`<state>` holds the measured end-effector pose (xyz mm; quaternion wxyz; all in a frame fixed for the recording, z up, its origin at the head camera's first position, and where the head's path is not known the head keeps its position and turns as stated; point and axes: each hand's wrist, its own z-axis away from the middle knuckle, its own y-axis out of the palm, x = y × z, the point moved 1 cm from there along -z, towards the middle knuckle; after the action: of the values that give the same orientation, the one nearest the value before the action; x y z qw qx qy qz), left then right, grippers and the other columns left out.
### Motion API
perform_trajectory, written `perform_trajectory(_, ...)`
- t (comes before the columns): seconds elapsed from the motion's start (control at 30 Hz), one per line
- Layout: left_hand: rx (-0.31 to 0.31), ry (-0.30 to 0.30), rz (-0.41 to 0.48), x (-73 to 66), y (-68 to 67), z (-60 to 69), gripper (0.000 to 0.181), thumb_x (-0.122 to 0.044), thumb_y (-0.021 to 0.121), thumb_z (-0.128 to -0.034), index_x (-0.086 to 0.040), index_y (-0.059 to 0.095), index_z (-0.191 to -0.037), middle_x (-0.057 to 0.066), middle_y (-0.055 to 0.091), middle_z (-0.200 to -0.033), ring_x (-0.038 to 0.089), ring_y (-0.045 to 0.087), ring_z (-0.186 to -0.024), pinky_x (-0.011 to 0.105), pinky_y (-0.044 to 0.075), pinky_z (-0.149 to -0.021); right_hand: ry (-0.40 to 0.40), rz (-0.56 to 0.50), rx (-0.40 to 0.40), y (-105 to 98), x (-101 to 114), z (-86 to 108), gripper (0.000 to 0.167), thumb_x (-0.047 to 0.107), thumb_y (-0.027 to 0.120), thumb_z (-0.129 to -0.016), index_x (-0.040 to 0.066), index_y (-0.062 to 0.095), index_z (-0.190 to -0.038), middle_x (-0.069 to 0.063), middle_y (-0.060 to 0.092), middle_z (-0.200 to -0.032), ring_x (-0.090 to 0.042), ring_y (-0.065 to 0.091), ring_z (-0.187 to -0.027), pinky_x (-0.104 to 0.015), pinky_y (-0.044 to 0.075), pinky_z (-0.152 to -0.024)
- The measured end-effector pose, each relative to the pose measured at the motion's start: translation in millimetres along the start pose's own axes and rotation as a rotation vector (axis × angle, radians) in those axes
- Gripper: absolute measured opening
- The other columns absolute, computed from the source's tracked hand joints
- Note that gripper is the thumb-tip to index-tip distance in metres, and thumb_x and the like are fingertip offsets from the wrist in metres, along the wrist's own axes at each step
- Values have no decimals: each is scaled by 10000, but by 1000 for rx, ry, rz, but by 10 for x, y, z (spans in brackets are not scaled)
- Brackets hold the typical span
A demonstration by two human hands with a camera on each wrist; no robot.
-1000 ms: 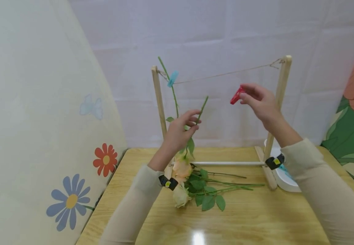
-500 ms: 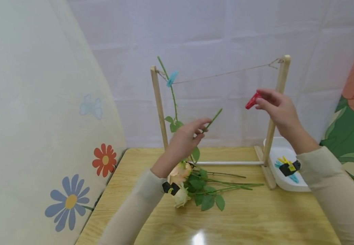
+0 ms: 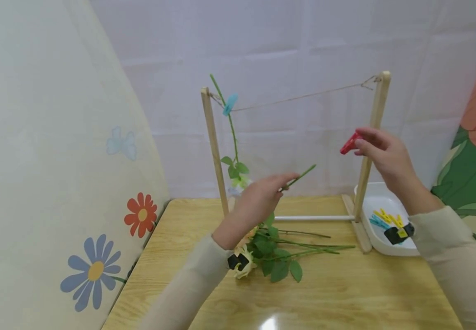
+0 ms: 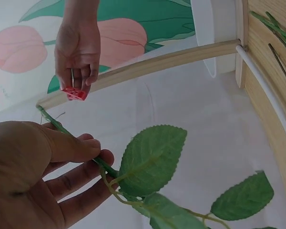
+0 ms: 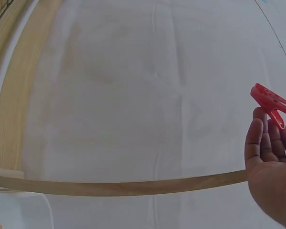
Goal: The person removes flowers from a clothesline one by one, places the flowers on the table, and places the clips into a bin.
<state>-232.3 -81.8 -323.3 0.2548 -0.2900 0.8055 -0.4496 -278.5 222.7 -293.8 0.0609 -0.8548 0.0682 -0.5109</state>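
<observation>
My left hand (image 3: 258, 199) pinches the green stem (image 3: 301, 175) of a flower between thumb and fingers, its cut end pointing up and right. In the left wrist view, serrated leaves (image 4: 152, 157) hang from that stem; its bloom is hidden behind the hand and arm. My right hand (image 3: 388, 156) holds a red clothespin (image 3: 350, 143) by its handles, in front of the right post and apart from the stem. Further left, a blue clothespin (image 3: 230, 104) clips another stem (image 3: 233, 133) to the string (image 3: 295, 98), that flower hanging head down.
A wooden frame with a left post (image 3: 214, 146) and right post (image 3: 380, 103) carries the string; a white bar (image 3: 312, 218) joins its base. Several flowers with leaves (image 3: 279, 270) lie on the table (image 3: 324, 293). At right, a white tray (image 3: 369, 195) holds yellow and blue clothespins.
My left hand has moved right and down, tilting the stem closer to level. The right hand has drawn away to the right and down with the red clothespin, uncovering more of the tray.
</observation>
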Motion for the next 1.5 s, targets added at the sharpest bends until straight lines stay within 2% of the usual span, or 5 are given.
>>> perform_trajectory(0.17, -10, 59, -75, -96, 113, 53, 598, -13, 680, -949, -198, 495, -1487, 61, 699, -1238, 182, 702, -797, 224, 564, -620, 29, -102, -22, -85, -100, 49, 298, 198, 689, -973, 128, 661, -1261, 86, 686, -1040, -74, 653, -920, -134, 551, -799)
perform_trajectory(0.33, -3, 55, -156, -212, 220, 75, 632, 70, 629, -939, -230, 501, -1480, 31, 712, -1044, 93, 521, -575, 139, 392, -458, 33, -270, -29, -187, -195, 138, 249, 120, 681, -970, 136, 691, -1218, 63, 723, -1032, -74, 674, -927, -157, 563, -810)
perform_trajectory(0.53, 52, 35, -228, -276, 356, 101, 754, 157, 603, -867, -260, 482, -1484, -13, 691, -961, 69, 457, -593, 126, 320, -422, -9, -399, -35, -264, -261, 201, 276, 15, 653, -966, 25, 686, -1240, 16, 750, -1013, -97, 689, -927, -191, 571, -794)
perform_trajectory(0.93, 48, 65, -347, -373, 586, 113, 708, 70, 657, -892, -285, 477, -1479, -65, 708, -1067, 81, 624, -785, 122, 289, -404, 15, -441, -47, -394, -353, 310, 256, -14, 625, -974, 119, 738, -1162, 16, 737, -1011, -91, 686, -894, -193, 580, -771)
perform_trajectory(1.5, 90, 81, -558, -482, 882, 157, 730, 28, 681, -907, -268, 382, -1504, -81, 627, -1046, 86, 553, -790, 181, 277, -388, 53, -533, -77, -591, -561, 436, 258, -31, 630, -965, 112, 735, -1151, 4, 744, -998, -100, 710, -874, -182, 581, -770)
